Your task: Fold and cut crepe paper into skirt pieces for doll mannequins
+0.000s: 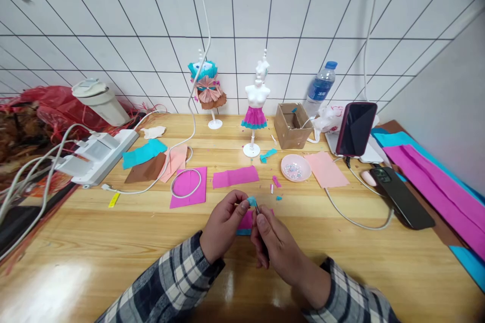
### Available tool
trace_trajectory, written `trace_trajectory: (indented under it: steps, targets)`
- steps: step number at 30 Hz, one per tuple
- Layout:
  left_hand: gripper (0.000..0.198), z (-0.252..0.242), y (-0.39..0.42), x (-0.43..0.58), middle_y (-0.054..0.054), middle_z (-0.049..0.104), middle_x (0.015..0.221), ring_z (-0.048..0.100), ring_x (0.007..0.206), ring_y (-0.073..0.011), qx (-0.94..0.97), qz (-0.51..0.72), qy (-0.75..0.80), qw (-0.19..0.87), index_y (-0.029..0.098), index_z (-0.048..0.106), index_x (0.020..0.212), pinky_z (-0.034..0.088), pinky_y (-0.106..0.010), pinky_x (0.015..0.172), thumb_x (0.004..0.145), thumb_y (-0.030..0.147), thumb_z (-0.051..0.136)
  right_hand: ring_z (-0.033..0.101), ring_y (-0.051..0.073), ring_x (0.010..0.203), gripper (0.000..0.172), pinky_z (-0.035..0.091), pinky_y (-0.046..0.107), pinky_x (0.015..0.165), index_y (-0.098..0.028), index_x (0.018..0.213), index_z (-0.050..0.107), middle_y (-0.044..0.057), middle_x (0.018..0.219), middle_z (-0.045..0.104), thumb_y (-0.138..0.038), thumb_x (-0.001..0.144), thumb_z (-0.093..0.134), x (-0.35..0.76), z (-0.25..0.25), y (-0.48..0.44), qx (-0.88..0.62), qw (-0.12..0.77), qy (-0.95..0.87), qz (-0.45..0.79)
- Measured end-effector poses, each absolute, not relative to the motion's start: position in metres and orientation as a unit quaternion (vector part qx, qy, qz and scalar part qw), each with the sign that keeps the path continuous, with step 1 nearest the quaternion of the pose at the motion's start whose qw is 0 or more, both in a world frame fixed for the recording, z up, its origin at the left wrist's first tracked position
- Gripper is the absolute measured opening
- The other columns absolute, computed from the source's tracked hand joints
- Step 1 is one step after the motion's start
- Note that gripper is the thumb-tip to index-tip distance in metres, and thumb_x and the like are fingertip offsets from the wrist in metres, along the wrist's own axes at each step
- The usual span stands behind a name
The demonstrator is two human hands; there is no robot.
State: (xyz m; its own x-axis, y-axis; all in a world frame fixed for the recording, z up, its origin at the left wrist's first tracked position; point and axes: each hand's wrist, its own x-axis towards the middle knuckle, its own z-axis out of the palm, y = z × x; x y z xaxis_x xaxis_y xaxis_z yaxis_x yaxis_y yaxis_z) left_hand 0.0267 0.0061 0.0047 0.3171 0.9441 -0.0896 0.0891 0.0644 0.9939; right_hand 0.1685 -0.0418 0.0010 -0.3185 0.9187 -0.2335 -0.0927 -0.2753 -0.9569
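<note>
My left hand (224, 221) pinches a small piece of blue crepe paper (251, 202) between thumb and fingertips. In my right hand (278, 245) is a pair of scissors (258, 209), mostly hidden by the fingers, its metal tip touching the blue piece. Below both hands lies magenta crepe paper (246, 220) with a blue edge, partly covered by them. Just beyond is a magenta strip (235, 176). Farther back stands a white mini mannequin (257, 95) wearing a magenta skirt (254, 117) with blue trim.
Left are a second dressed mannequin (208, 86), a white cable loop (185, 183) on a magenta sheet, and a power strip (106, 156). Right are a bowl of beads (296, 167), a cardboard box (292, 131), a bottle (321, 86), a standing phone (356, 128) and a dark phone (403, 199).
</note>
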Motion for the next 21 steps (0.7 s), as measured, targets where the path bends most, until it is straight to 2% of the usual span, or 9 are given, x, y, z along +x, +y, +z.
trace_trajectory:
  steps: [5, 13, 21]
  targets:
    - [0.020, 0.0054, 0.0050, 0.0266, 0.001, 0.051, 0.078, 0.046, 0.073, -0.0131, 0.579, 0.381, 0.452, 0.562, 0.018, 0.051, 0.086, 0.040, -0.025, 0.068, 0.089, 0.038, 0.051, 0.036, 0.004, 0.035, 0.037, 0.044, 0.020, 0.039, -0.022, 0.089, 0.039, -0.009, 0.061, 0.044, -0.057, 0.094, 0.030, 0.1681, -0.0002, -0.0423, -0.435, 0.380, -0.475, 0.664]
    - [0.021, 0.0074, 0.0053, 0.0277, 0.001, 0.052, 0.076, 0.047, 0.071, -0.0132, 0.578, 0.378, 0.453, 0.564, 0.018, 0.053, 0.084, 0.041, -0.025, 0.067, 0.087, 0.039, 0.053, 0.039, 0.005, 0.037, 0.038, 0.036, 0.018, 0.037, -0.021, 0.086, 0.038, -0.008, 0.061, 0.045, -0.057, 0.095, 0.029, 0.1677, -0.0009, -0.0420, -0.439, 0.386, -0.490, 0.647]
    - [0.023, 0.0042, 0.0040, 0.0276, 0.001, 0.052, 0.078, 0.047, 0.072, -0.0135, 0.572, 0.372, 0.455, 0.572, 0.018, 0.052, 0.086, 0.040, -0.025, 0.067, 0.087, 0.041, 0.053, 0.036, 0.005, 0.039, 0.039, 0.042, 0.019, 0.040, -0.022, 0.085, 0.037, -0.009, 0.059, 0.042, -0.060, 0.093, 0.031, 0.1682, 0.0043, -0.0408, -0.452, 0.378, -0.479, 0.650]
